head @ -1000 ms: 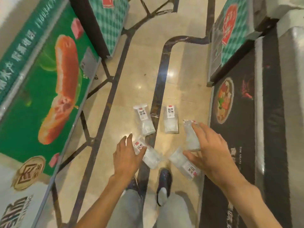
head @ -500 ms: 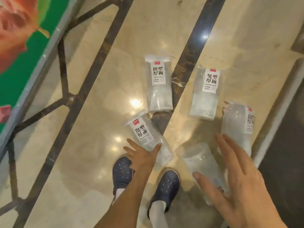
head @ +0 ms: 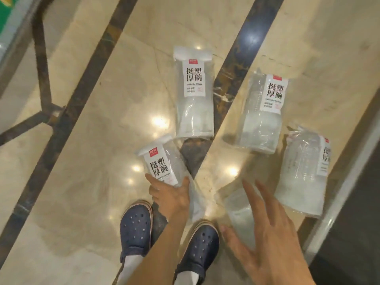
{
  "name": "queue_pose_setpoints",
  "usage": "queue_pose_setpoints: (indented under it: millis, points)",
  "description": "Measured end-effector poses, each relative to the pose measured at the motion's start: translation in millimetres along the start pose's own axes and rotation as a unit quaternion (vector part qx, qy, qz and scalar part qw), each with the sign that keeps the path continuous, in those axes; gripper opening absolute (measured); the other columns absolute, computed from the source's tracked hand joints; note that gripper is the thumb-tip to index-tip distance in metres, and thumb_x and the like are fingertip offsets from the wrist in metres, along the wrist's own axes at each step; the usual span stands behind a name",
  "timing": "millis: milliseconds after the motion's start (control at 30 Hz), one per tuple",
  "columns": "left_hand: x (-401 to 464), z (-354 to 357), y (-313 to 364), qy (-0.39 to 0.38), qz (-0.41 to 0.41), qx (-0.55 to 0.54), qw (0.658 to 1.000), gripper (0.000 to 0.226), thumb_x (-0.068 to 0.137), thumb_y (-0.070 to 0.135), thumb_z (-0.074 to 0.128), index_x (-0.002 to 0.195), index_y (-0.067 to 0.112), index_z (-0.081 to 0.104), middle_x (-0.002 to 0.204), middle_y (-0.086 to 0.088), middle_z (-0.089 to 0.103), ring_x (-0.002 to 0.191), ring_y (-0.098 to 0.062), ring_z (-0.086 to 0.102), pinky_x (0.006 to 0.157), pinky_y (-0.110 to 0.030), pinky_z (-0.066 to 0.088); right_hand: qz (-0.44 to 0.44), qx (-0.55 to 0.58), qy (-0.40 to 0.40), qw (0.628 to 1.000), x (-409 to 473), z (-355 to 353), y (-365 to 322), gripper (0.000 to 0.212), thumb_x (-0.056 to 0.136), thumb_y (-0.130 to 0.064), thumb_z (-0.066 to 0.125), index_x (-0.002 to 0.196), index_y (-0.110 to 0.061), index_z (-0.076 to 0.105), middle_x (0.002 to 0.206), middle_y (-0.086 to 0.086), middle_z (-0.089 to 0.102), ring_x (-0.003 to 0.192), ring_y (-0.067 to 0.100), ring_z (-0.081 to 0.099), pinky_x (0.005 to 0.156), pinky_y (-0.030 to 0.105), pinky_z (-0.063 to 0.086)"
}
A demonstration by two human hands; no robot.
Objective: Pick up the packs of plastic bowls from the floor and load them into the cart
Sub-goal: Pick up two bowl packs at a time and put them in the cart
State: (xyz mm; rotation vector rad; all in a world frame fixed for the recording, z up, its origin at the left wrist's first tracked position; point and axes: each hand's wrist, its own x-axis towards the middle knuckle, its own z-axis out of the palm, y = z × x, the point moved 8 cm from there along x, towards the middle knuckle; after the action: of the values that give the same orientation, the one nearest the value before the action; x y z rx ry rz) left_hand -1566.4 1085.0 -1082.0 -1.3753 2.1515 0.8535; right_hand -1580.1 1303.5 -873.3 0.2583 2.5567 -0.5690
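Several clear packs of plastic bowls with white labels lie on the marble floor. My left hand (head: 170,199) is down on the near-left pack (head: 160,161), thumb on one side and fingers on the other, gripping it where it lies. My right hand (head: 267,241) hovers with fingers spread just above the near pack (head: 236,210), holding nothing. Further off lie the middle pack (head: 193,93), the far-right pack (head: 263,112) and the right-edge pack (head: 302,173). No cart is in view.
My two dark blue clogs (head: 135,227) (head: 202,241) stand right below the packs. Dark inlaid strips (head: 242,48) cross the floor. A metal-edged dark display base (head: 349,182) borders the right side, and a green display edge (head: 8,17) sits at top left.
The view has dropped much closer to the floor. My left hand settled around the near-left pack. My right hand left the right-edge pack and now hangs over the near pack.
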Motion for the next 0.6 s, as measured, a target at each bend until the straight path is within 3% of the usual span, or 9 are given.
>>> queue_pose_setpoints:
  millis: [133,267,433,500,600]
  points:
    - [0,-63,10,-0.025,0.026,0.026,0.999,0.125,0.070,0.057,0.085,0.156,0.030,-0.002,0.142,-0.022,0.038,0.123,-0.049,0.046,0.095,-0.066,0.047,0.002,0.008,0.013,1.000,23,-30,-42,0.094,0.082,-0.076,0.045,0.159,-0.036,0.011,0.162,0.004,0.032,0.144,0.028,0.040,0.107,0.058,0.045]
    - [-1,-146,38,-0.030,0.058,0.053,0.996,0.129,0.069,0.059,0.084,0.156,0.029,-0.006,0.145,-0.024,0.034,0.126,-0.051,0.042,0.094,-0.067,0.046,0.007,0.043,0.001,0.999,61,-58,-100,0.096,0.086,-0.081,0.036,0.157,-0.040,-0.013,0.168,0.000,0.010,0.155,0.019,0.010,0.124,0.044,0.020]
    - [8,-230,70,-0.033,0.082,0.070,0.994,0.131,0.067,0.059,0.085,0.156,0.033,-0.007,0.149,-0.023,0.030,0.133,-0.046,0.036,0.102,-0.066,0.040,0.060,0.096,0.063,0.992,134,-67,-146,0.107,0.087,-0.060,0.066,0.161,-0.026,-0.001,0.167,0.010,0.011,0.154,0.028,0.013,0.120,0.047,0.026]
    - [18,-241,78,-0.043,0.091,0.060,0.993,0.134,0.066,0.056,0.088,0.157,0.035,-0.008,0.152,-0.020,0.027,0.137,-0.043,0.033,0.105,-0.065,0.037,0.095,0.099,0.088,0.987,171,-53,-147,0.115,0.082,-0.061,0.072,0.161,-0.023,-0.002,0.167,0.016,0.011,0.154,0.033,0.012,0.120,0.051,0.026]
    - [43,-236,81,-0.043,0.099,0.038,0.993,0.137,0.061,0.050,0.093,0.158,0.036,-0.002,0.152,-0.019,0.030,0.137,-0.041,0.035,0.107,-0.064,0.035,0.163,0.084,0.071,0.980,228,-9,-125,0.127,0.077,-0.067,0.073,0.160,-0.024,-0.013,0.167,0.020,-0.005,0.155,0.036,-0.001,0.122,0.053,0.015]
